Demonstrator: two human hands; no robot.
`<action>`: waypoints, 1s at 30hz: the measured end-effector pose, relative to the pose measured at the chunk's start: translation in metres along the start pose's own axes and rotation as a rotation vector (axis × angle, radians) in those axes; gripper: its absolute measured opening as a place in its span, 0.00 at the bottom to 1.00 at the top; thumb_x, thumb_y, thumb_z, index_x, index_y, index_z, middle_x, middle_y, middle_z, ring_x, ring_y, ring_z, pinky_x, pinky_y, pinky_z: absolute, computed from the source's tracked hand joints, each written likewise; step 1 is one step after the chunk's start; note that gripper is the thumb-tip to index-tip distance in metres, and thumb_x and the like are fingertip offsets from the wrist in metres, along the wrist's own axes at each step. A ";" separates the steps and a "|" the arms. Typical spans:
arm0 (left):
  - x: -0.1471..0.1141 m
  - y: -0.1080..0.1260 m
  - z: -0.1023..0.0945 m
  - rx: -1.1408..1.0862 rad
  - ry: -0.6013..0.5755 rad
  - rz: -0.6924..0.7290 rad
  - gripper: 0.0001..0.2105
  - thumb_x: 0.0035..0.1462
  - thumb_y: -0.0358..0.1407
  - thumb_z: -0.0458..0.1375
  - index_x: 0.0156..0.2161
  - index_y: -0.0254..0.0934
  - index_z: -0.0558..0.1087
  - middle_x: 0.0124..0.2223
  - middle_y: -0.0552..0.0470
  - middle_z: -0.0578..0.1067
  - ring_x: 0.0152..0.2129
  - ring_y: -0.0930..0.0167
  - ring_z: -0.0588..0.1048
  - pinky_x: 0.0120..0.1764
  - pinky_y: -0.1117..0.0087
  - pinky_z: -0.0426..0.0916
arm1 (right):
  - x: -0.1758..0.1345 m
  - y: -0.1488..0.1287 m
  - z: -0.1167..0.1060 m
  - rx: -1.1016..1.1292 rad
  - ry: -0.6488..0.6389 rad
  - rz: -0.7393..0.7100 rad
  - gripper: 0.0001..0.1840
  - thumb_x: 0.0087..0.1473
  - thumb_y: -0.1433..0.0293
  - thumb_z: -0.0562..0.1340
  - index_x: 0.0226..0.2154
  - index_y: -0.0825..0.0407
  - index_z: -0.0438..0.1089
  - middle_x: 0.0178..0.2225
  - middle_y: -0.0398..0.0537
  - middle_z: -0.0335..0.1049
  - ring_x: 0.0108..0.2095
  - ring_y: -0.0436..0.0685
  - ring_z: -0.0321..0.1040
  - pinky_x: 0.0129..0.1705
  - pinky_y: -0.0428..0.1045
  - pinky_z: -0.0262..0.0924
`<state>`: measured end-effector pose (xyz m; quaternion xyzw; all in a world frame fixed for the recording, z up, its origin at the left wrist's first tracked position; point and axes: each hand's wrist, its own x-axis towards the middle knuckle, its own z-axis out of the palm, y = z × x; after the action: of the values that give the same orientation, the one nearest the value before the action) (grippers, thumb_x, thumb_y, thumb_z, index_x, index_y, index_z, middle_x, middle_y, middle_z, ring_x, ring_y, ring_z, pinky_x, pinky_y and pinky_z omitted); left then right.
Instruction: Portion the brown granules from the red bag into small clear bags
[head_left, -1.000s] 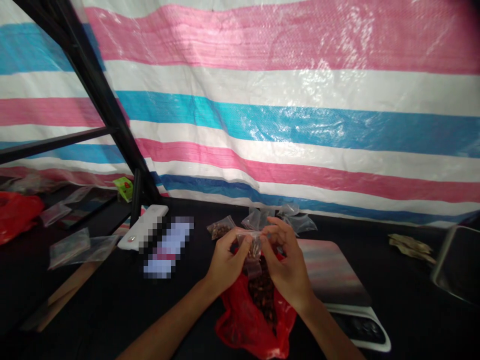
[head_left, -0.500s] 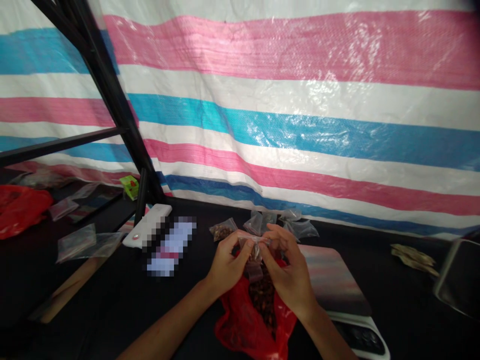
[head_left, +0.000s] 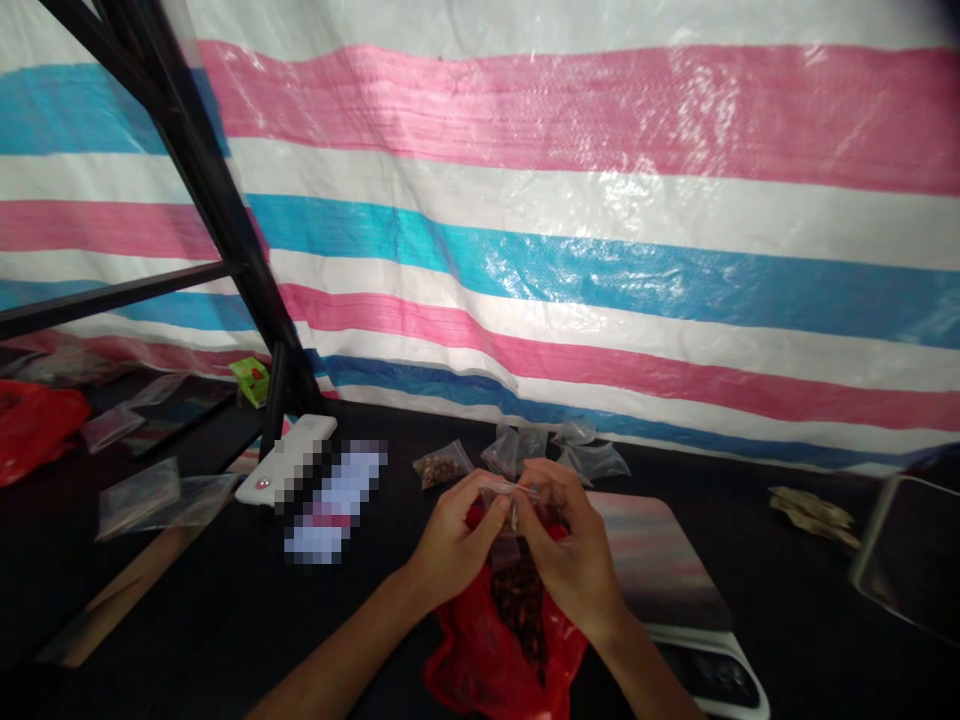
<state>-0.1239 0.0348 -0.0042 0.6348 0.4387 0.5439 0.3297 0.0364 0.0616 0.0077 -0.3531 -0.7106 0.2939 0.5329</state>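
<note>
Between my two hands is a small clear plastic bag (head_left: 507, 548), its top edge pinched by the fingers of both. My left hand (head_left: 459, 530) grips the left part of that edge, my right hand (head_left: 568, 545) the right part, thumbs close together. Directly below lies an open red plastic bag (head_left: 480, 650) with small dark brown dried pieces (head_left: 519, 605) inside. Whether the small bag holds anything is hard to make out. To the right of my right hand is a kitchen scale (head_left: 660, 560) with a metal plate and a dark display.
Behind my hands lie a filled clear bag (head_left: 442, 465) and several clear bags (head_left: 596, 460). A white power strip (head_left: 289, 458) and a blurred-out item (head_left: 337, 505) are on the left, near a black metal frame (head_left: 259, 270). Dried brown leaves (head_left: 814, 515) lie at right. A striped tarp (head_left: 600, 230) hangs behind.
Both hands still pinch the small bag's top edge, with the fingers slightly shifted. The whole view has moved a little, so things sit slightly further left.
</note>
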 end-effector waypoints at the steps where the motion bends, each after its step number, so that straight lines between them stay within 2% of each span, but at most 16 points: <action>1: 0.000 0.000 0.000 -0.002 -0.006 0.004 0.11 0.70 0.39 0.54 0.45 0.37 0.78 0.45 0.47 0.80 0.43 0.67 0.77 0.49 0.69 0.70 | 0.000 0.000 0.000 -0.021 0.005 -0.003 0.13 0.64 0.68 0.63 0.52 0.46 0.69 0.36 0.43 0.73 0.29 0.51 0.67 0.33 0.47 0.67; 5: -0.001 0.001 0.003 -0.009 0.010 -0.011 0.11 0.70 0.39 0.55 0.45 0.37 0.78 0.45 0.47 0.80 0.43 0.66 0.78 0.49 0.68 0.70 | -0.002 0.002 0.001 -0.025 0.024 -0.007 0.12 0.64 0.70 0.63 0.50 0.46 0.69 0.34 0.41 0.71 0.26 0.49 0.62 0.30 0.45 0.63; 11: -0.002 0.004 0.004 0.020 0.196 -0.071 0.10 0.67 0.40 0.59 0.40 0.36 0.77 0.38 0.50 0.79 0.35 0.69 0.77 0.40 0.71 0.71 | -0.001 0.000 0.000 -0.006 0.040 -0.022 0.13 0.63 0.71 0.63 0.50 0.45 0.69 0.34 0.41 0.72 0.26 0.50 0.65 0.29 0.45 0.64; 16: 0.000 0.007 0.005 -0.028 0.198 -0.076 0.10 0.66 0.40 0.60 0.38 0.35 0.77 0.36 0.51 0.78 0.34 0.70 0.77 0.39 0.72 0.71 | -0.002 -0.003 0.000 0.009 0.043 -0.016 0.15 0.62 0.69 0.66 0.51 0.45 0.70 0.39 0.45 0.76 0.34 0.53 0.73 0.38 0.47 0.69; 22: -0.001 0.008 0.008 -0.004 0.181 -0.032 0.09 0.66 0.38 0.60 0.37 0.35 0.78 0.37 0.50 0.79 0.34 0.71 0.77 0.39 0.73 0.71 | -0.004 0.000 0.003 0.069 0.043 0.050 0.12 0.64 0.68 0.64 0.51 0.46 0.69 0.39 0.45 0.75 0.38 0.54 0.74 0.40 0.47 0.69; 27: 0.000 0.008 0.004 0.006 0.204 0.001 0.09 0.66 0.38 0.60 0.37 0.35 0.78 0.36 0.50 0.79 0.34 0.70 0.77 0.38 0.72 0.71 | -0.002 0.001 0.000 0.059 -0.003 0.050 0.19 0.63 0.67 0.65 0.56 0.44 0.67 0.41 0.45 0.76 0.40 0.55 0.76 0.45 0.49 0.70; 30: 0.000 0.008 0.001 -0.003 0.170 0.049 0.09 0.66 0.37 0.60 0.37 0.35 0.78 0.37 0.48 0.80 0.35 0.70 0.77 0.40 0.71 0.71 | -0.002 0.002 0.000 0.022 -0.043 0.065 0.18 0.63 0.66 0.65 0.55 0.44 0.68 0.43 0.46 0.77 0.41 0.56 0.76 0.47 0.51 0.70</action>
<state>-0.1212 0.0321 0.0026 0.5965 0.4487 0.6042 0.2789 0.0375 0.0607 0.0053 -0.3636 -0.7069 0.3263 0.5115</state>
